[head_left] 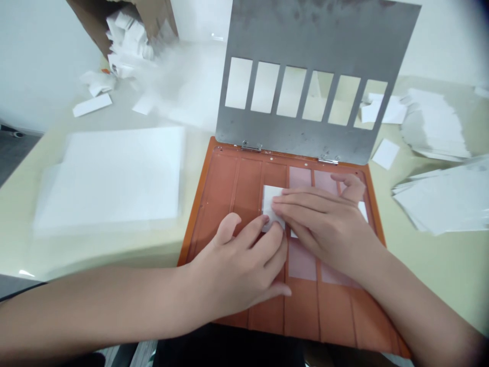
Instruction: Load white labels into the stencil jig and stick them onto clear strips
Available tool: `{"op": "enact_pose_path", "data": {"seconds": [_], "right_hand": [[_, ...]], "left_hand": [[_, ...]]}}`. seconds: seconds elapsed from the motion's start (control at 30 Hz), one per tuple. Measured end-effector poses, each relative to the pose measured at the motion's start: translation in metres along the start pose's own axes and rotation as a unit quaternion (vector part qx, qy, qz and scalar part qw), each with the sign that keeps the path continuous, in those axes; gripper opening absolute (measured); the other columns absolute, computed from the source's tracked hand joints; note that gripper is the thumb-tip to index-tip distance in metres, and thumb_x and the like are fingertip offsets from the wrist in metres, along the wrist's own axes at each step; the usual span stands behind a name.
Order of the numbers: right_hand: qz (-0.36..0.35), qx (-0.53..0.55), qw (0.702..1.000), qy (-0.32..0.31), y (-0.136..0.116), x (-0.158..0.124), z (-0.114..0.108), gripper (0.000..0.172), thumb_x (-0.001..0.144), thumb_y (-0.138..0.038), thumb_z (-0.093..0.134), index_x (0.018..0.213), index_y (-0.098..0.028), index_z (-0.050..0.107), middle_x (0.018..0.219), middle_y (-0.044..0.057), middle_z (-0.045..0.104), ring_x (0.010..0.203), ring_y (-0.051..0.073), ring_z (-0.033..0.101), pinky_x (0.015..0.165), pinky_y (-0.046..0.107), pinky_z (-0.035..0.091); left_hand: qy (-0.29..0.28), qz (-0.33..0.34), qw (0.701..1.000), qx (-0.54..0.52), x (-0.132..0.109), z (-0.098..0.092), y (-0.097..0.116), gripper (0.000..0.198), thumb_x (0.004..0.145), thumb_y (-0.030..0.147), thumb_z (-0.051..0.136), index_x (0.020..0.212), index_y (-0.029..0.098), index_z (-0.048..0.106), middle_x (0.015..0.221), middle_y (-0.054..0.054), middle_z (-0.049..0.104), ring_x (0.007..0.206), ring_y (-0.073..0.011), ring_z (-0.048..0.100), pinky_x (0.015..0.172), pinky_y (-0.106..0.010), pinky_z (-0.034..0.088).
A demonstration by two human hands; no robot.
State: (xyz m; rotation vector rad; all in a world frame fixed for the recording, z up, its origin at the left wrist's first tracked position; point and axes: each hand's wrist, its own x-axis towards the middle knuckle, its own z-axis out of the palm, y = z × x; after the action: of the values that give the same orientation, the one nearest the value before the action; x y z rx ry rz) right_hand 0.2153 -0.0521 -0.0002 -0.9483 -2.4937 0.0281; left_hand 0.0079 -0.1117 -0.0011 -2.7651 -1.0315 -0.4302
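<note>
An orange slotted tray (221, 193) lies in front of me with its grey metal lid (317, 41) hinged up at the back. My left hand (237, 265) and my right hand (324, 224) both rest on the tray's middle. Their fingertips meet on a small white paper piece (270, 200) lying over a middle slot. My right fingers lie stretched flat across it, and my left fingers press its lower edge. Pale pink sheets (300, 178) fill the slots to the right, partly under my right hand.
A stack of white sheets (114, 173) lies left of the tray. Piles of white paper pieces (439, 199) sit at the right. A tipped cardboard box (126, 20) spills white pieces at the back left. Loose scraps (91, 104) dot the table.
</note>
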Motion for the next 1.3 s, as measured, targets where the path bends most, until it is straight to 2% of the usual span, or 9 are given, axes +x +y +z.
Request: {"op": "enact_pose_path", "data": {"seconds": [0.23,0.43,0.63,0.7,0.8,0.97,1.0,1.13,1.3], "right_hand": [[-0.006,0.003,1.000,-0.001,-0.002,0.000,-0.003,0.023,0.096,-0.008,0.050,0.096,-0.020,0.069,0.099,0.002,0.078,0.095,0.021,0.072,0.093,0.041,0.040],[0.000,0.045,0.999,-0.027,-0.003,-0.001,-0.009,0.020,0.096,-0.015,0.054,0.090,-0.025,0.071,0.095,-0.003,0.077,0.109,0.024,0.063,0.094,0.045,0.035],[0.035,0.018,0.997,-0.065,-0.009,0.004,-0.008,0.031,0.100,-0.023,0.044,0.110,-0.028,0.074,0.116,0.007,0.067,0.104,0.026,0.054,0.095,0.054,0.026],[0.032,0.051,0.995,-0.080,-0.007,0.004,-0.010,0.035,0.099,-0.022,0.042,0.107,-0.030,0.075,0.117,0.007,0.064,0.105,0.026,0.052,0.094,0.053,0.025],[0.053,0.061,0.995,-0.061,-0.001,0.001,-0.011,0.035,0.096,-0.020,0.044,0.103,-0.030,0.076,0.116,0.006,0.063,0.107,0.026,0.051,0.091,0.049,0.025],[0.065,0.065,0.995,-0.038,0.003,0.000,-0.013,0.027,0.085,-0.016,0.052,0.077,-0.027,0.075,0.104,0.001,0.066,0.103,0.023,0.053,0.088,0.045,0.024],[0.066,0.066,0.995,-0.036,0.003,0.000,-0.012,0.026,0.086,-0.017,0.053,0.077,-0.026,0.075,0.104,0.001,0.067,0.102,0.023,0.053,0.088,0.045,0.024],[0.114,-0.005,0.993,-0.030,0.004,0.003,-0.007,0.025,0.096,-0.030,0.050,0.102,-0.026,0.074,0.116,0.006,0.066,0.105,0.027,0.051,0.086,0.046,0.023],[0.151,-0.016,0.985,-0.080,0.005,0.008,-0.002,0.025,0.098,-0.039,0.051,0.106,-0.024,0.069,0.123,0.009,0.063,0.110,0.029,0.050,0.087,0.047,0.025]], "left_hand": [[0.006,0.001,1.000,0.000,0.000,0.001,0.000,0.052,0.100,0.056,0.044,0.121,0.014,0.066,0.127,-0.005,0.067,0.117,-0.0247,0.056,0.088,-0.045,0.037],[0.002,0.006,1.000,0.006,0.000,-0.001,0.000,0.052,0.099,0.057,0.045,0.120,0.014,0.067,0.126,-0.005,0.067,0.116,-0.0243,0.057,0.088,-0.045,0.036],[0.016,0.018,1.000,0.017,0.002,-0.001,-0.001,0.055,0.098,0.058,0.046,0.115,0.011,0.069,0.113,-0.006,0.071,0.108,-0.0250,0.060,0.087,-0.044,0.035],[0.022,0.023,0.999,0.020,0.002,0.000,-0.001,0.055,0.098,0.058,0.047,0.114,0.010,0.070,0.112,-0.007,0.070,0.105,-0.0244,0.061,0.087,-0.044,0.035],[0.033,0.031,0.999,0.022,0.002,0.001,-0.002,0.056,0.098,0.058,0.047,0.115,0.009,0.069,0.115,-0.009,0.069,0.107,-0.0254,0.060,0.087,-0.044,0.035],[0.041,0.042,0.998,0.000,0.005,0.002,-0.007,0.049,0.101,0.050,0.046,0.110,0.009,0.069,0.108,-0.010,0.069,0.099,-0.0242,0.061,0.085,-0.043,0.035],[0.037,0.044,0.998,-0.006,0.006,0.002,-0.008,0.045,0.101,0.047,0.046,0.110,0.009,0.068,0.106,-0.010,0.069,0.097,-0.0235,0.061,0.084,-0.043,0.036],[0.042,0.060,0.997,-0.019,0.010,0.007,-0.017,0.038,0.103,0.038,0.042,0.106,0.010,0.068,0.093,-0.008,0.068,0.086,-0.0212,0.060,0.079,-0.042,0.035],[0.048,0.092,0.995,0.008,0.014,0.007,-0.025,0.028,0.100,0.031,0.048,0.102,0.012,0.068,0.091,-0.007,0.067,0.087,-0.0210,0.058,0.079,-0.040,0.033]]}}
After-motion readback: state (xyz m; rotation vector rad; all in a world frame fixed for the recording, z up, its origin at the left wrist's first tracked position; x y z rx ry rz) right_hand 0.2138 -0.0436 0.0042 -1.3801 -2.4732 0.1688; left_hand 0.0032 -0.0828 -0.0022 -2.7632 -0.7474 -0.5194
